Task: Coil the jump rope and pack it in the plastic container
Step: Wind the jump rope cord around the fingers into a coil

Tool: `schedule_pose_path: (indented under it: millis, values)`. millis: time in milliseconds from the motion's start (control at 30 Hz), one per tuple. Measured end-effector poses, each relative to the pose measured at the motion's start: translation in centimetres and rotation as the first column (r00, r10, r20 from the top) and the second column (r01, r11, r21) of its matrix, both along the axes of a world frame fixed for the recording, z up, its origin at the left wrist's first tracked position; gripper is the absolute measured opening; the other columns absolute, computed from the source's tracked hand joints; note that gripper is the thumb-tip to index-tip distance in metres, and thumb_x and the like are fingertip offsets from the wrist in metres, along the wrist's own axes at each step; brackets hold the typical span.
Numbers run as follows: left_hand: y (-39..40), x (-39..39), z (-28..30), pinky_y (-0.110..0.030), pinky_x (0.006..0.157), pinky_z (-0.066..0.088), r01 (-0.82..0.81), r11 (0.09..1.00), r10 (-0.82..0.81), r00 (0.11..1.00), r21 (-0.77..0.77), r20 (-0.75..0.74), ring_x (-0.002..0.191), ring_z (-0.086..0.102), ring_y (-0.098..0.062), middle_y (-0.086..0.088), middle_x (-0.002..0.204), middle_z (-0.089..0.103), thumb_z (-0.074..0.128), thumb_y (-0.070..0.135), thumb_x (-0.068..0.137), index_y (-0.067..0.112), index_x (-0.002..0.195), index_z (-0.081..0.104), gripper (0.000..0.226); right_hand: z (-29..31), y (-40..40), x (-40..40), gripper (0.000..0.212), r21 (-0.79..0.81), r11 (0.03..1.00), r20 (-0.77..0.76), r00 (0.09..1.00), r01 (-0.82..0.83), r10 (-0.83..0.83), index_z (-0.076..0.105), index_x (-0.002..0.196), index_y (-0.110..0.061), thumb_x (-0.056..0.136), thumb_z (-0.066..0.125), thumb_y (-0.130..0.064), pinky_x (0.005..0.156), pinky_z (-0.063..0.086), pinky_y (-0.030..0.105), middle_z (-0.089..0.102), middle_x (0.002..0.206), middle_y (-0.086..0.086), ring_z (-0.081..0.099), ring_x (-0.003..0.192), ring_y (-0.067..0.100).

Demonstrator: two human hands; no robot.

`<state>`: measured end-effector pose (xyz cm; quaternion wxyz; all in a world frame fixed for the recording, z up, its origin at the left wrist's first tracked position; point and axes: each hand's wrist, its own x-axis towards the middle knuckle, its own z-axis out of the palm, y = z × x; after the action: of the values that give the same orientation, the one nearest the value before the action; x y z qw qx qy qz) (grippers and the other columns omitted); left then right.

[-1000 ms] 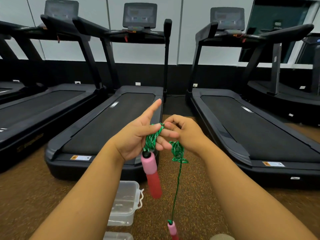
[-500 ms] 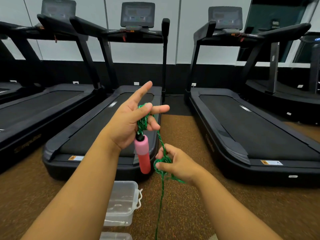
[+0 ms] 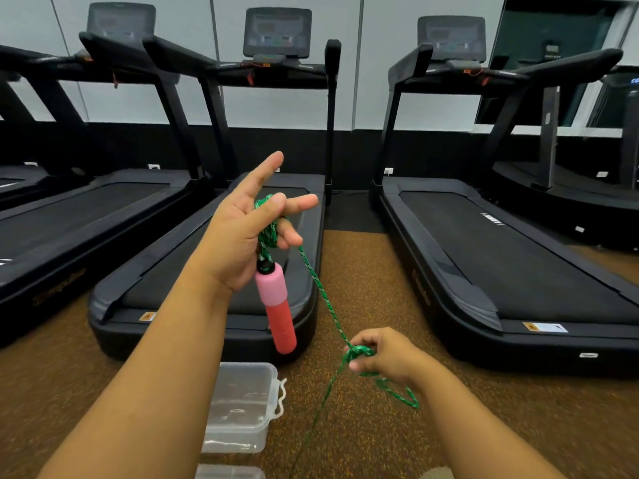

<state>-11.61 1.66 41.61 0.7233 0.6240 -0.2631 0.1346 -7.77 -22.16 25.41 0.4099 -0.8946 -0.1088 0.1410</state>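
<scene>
Fingers of your left hand hold rope coils, two splayed, handle hanging just below. Your right hand pinches rope, has dropped well below-right since last wrap: fresh length drawn. Container beneath, rope not in yet.

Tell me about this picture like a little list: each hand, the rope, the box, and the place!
Left hand: holds rope loops wound on its fingers
Handle: pink, hangs under the left hand
Right hand: pinches the rope lower down
Rope: green, runs from the left hand down to the right hand, then hangs toward the floor
Container: clear, on the floor, no rope in it
Place: treadmills in front
</scene>
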Motion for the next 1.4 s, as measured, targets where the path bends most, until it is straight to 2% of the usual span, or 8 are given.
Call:
schedule_pose_path:
  millis: [167, 300, 500, 700, 833, 1000, 1233, 1400]
  values:
    - [-0.5, 0.3, -0.2, -0.023, 0.061, 0.054, 0.064, 0.998, -0.065, 0.997, -0.017, -0.029, 0.059, 0.067, -0.012, -0.017, 0.110, 0.072, 0.045, 0.016, 0.098, 0.028, 0.148, 0.033, 0.052, -1.2, -0.9, 0.1, 0.025, -0.084, 0.995, -0.020, 0.999, 0.048, -0.049, 0.067, 0.093, -0.041, 0.083, 0.073, -0.018, 0.098, 0.049, 0.045, 0.063, 0.112, -0.011, 0.060, 0.105, 0.014]
    - [-2.2, 0.5, -1.0, -0.024, 0.058, 0.053, 0.173, 0.985, -0.170, 0.978, 0.014, -0.118, 0.061, 0.069, -0.018, -0.022, 0.111, 0.070, 0.043, 0.017, 0.098, 0.026, 0.149, 0.030, 0.053, 1.5, 1.1, -0.8, 0.031, 0.141, 0.990, 0.065, 0.997, 0.022, -0.031, 0.061, 0.119, -0.037, 0.093, 0.060, -0.021, 0.094, 0.049, 0.033, 0.060, 0.119, -0.015, 0.055, 0.113, 0.010]
    - [-3.2, 0.8, -1.7, -0.026, 0.065, 0.057, 0.227, 0.974, -0.221, 0.956, 0.010, -0.193, 0.067, 0.070, -0.020, -0.024, 0.111, 0.069, 0.038, 0.007, 0.100, 0.026, 0.149, 0.028, 0.054, 7.8, 4.7, -2.3, 0.028, 0.530, 0.845, 0.203, 0.978, -0.072, -0.044, 0.056, 0.120, -0.040, 0.103, 0.035, -0.036, 0.099, 0.043, 0.035, 0.066, 0.118, -0.012, 0.059, 0.113, 0.008]
    - [-3.1, 0.9, -1.7, -0.026, 0.070, 0.058, 0.223, 0.975, -0.218, 0.954, -0.002, -0.206, 0.075, 0.071, -0.022, -0.026, 0.115, 0.067, 0.039, 0.003, 0.099, 0.026, 0.149, 0.028, 0.056, 9.4, 6.7, -2.6, 0.028, 0.603, 0.772, 0.304, 0.953, -0.199, 0.009, 0.055, 0.114, -0.046, 0.102, 0.041, -0.026, 0.096, 0.046, 0.030, 0.062, 0.116, -0.020, 0.060, 0.102, -0.004]
    - [-3.0, 1.1, -1.5, -0.028, 0.072, 0.059, 0.159, 0.987, -0.158, 0.974, -0.007, -0.165, 0.081, 0.073, -0.025, -0.024, 0.114, 0.068, 0.041, 0.003, 0.098, 0.022, 0.149, 0.029, 0.056, 8.7, 7.1, -2.7, 0.031, 0.516, 0.839, 0.376, 0.926, -0.173, -0.041, 0.048, 0.127, -0.039, 0.102, 0.041, -0.022, 0.068, 0.050, 0.020, 0.055, 0.090, -0.007, 0.053, 0.074, 0.005]
    - [-2.6, 1.4, -1.4, -0.033, 0.086, 0.057, 0.113, 0.988, -0.129, 0.979, -0.105, -0.159, 0.108, 0.066, -0.034, -0.025, 0.124, 0.062, 0.033, 0.007, 0.102, 0.024, 0.149, 0.030, 0.050, 7.7, 7.1, -3.0, 0.036, 0.115, 0.988, 0.631, 0.776, -0.098, 0.004, 0.046, 0.137, -0.021, 0.101, 0.042, -0.020, 0.089, 0.045, 0.032, 0.061, 0.120, 0.002, 0.056, 0.107, 0.018]
    - [-2.1, 1.3, -2.5, -0.040, 0.098, 0.049, 0.160, 0.986, -0.165, 0.963, -0.041, -0.213, 0.117, 0.062, -0.032, -0.022, 0.132, 0.057, 0.022, 0.035, 0.105, 0.047, 0.150, 0.015, 0.047, 9.5, 6.4, -4.3, 0.021, -0.233, 0.972, 0.851, 0.480, -0.023, 0.215, 0.061, 0.098, -0.016, 0.094, 0.050, -0.034, 0.064, 0.050, 0.041, 0.060, 0.088, -0.001, 0.057, 0.077, 0.021]
    - [-1.7, 1.4, -3.3, -0.040, 0.097, 0.048, 0.216, 0.976, -0.205, 0.933, 0.005, -0.296, 0.113, 0.061, -0.026, -0.017, 0.141, 0.047, 0.032, 0.055, 0.096, 0.056, 0.145, 0.019, 0.050, 12.8, 5.9, -4.5, 0.022, -0.285, 0.958, 0.848, 0.460, -0.024, 0.264, 0.063, 0.089, -0.020, 0.089, 0.058, -0.041, 0.064, 0.049, 0.034, 0.058, 0.086, -0.005, 0.055, 0.076, 0.014]
